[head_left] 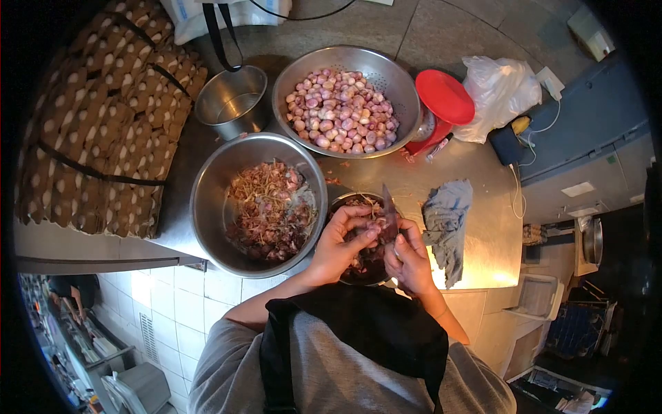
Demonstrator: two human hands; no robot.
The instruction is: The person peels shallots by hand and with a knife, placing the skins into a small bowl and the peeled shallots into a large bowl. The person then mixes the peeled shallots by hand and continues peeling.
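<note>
My left hand [345,240] is closed with a shallot [373,226] pinched at its fingertips. Close beside it, my right hand [409,261] grips a small knife [389,211], its blade pointing up and away from me. Both hands are over a small metal bowl [378,281] of dark shallots, which they partly cover. To the left stands a large steel basin [201,207] containing reddish skins and dry root trimmings [265,207]. Beyond the hands, a steel colander [284,96] is heaped with peeled pink shallots [341,110].
A grey cloth [448,224] lies right of my hands on the steel table [493,238]. Behind are a metal pot [232,100], a red scale [445,100] and a white plastic bag [502,93]. Strapped egg trays [103,131] are stacked at left. Another person's arm [76,300] shows at lower left.
</note>
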